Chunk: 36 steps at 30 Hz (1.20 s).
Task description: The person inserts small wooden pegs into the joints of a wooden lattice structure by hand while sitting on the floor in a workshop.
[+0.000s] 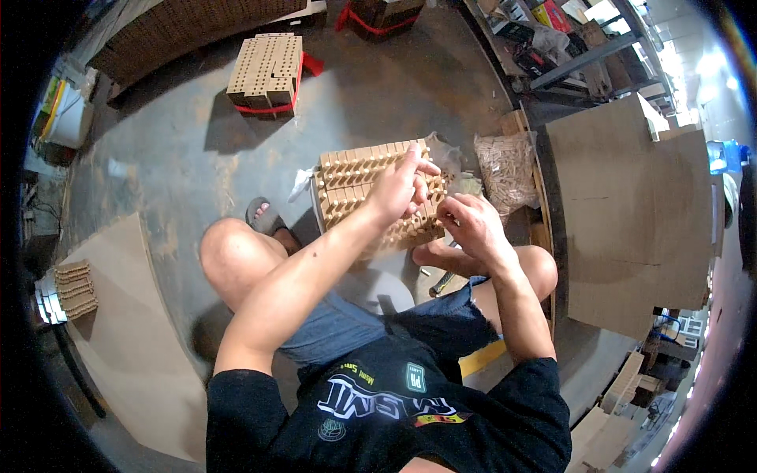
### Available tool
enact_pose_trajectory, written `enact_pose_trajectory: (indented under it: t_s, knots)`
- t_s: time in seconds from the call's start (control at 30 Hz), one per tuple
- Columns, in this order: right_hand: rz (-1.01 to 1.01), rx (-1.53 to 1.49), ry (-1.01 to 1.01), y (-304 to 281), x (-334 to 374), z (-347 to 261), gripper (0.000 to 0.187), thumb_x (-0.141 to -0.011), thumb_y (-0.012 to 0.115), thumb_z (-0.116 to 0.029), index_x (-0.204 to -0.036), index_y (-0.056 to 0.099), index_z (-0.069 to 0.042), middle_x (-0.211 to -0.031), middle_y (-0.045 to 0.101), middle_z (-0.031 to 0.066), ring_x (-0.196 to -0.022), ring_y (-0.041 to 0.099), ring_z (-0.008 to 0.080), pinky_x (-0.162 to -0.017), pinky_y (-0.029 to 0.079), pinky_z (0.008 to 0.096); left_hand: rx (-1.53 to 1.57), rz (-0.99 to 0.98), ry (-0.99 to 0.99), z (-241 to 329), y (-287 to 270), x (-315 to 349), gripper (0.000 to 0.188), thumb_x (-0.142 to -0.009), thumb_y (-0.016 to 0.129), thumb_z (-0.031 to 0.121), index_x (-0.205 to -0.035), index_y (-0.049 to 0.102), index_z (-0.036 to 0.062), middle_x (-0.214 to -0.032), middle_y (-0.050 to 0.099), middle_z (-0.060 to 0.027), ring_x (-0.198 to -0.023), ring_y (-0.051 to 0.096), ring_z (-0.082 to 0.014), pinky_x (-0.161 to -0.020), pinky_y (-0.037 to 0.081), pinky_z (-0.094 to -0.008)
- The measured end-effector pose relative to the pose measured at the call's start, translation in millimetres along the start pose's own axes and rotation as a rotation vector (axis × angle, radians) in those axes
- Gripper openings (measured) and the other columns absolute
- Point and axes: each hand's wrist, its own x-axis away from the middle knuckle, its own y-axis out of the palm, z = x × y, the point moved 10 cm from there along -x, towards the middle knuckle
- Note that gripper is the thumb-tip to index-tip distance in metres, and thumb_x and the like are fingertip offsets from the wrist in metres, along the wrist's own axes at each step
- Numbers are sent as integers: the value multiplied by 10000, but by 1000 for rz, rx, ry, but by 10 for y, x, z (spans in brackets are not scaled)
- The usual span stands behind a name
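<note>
In front of me is a block of light wooden pieces point(335, 195) set in rows, with several short wooden dowels standing up out of it. My left hand point(398, 189) is over the block's middle, index finger stretched forward and the other fingers curled; what they hold, if anything, is hidden. At the block's right edge my right hand point(473, 225) is closed in a pinch, fingertips low by the dowels. Whatever it pinches is too small to make out. A clear bag of loose wooden dowels point(507, 169) lies just right of the block.
A tool with a black and yellow handle point(443, 284) lies by my right leg. Farther off sits a drilled wooden block point(268, 75) with a red strap. Cardboard point(631, 221) stands at the right, a cluttered shelf point(587, 59) behind it. A flat board point(130, 339) lies left.
</note>
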Motion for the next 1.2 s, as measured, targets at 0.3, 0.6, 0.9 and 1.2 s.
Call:
enact_pose_trajectory:
  t_s: [0.3, 0.6, 0.9, 1.2]
  knots:
    - [-101, -38, -60, 74, -128, -81, 86, -848, 681, -156, -850, 620, -94, -790, 663, 78, -785, 675, 298, -706, 499, 417, 3, -34, -20, -61, -49, -40, 714, -1085, 214, 588, -1215, 597, -1, -599, 485, 28, -449, 395, -59, -413, 310, -217]
    - [-176, 17, 8, 277, -153, 68, 226, -723, 753, -182, -896, 641, -88, -866, 697, 138, -898, 687, 376, -789, 540, 458, 30, -34, -27, -143, -73, -63, 786, -1066, 185, 636, -1253, 582, -16, -587, 489, 13, -441, 377, -69, -405, 293, -231]
    - [56, -281, -82, -283, -289, -568, 337, -853, 793, -217, -1125, 695, -43, -984, 609, 127, -919, 631, 265, -803, 521, 375, -93, -89, -24, -193, 4, 46, 976, -971, 35, 773, -1364, 540, 36, -1005, 642, -78, -771, 561, -103, -645, 474, -260]
    - [46, -673, 225, 13, -357, -176, 228, -926, 751, -135, -1091, 677, 5, -985, 631, 11, -844, 597, 81, -742, 517, 268, 23, -112, 125, 98, 159, 121, 885, -998, 175, 760, -1336, 562, 40, -1040, 653, -92, -927, 616, -154, -834, 504, -306]
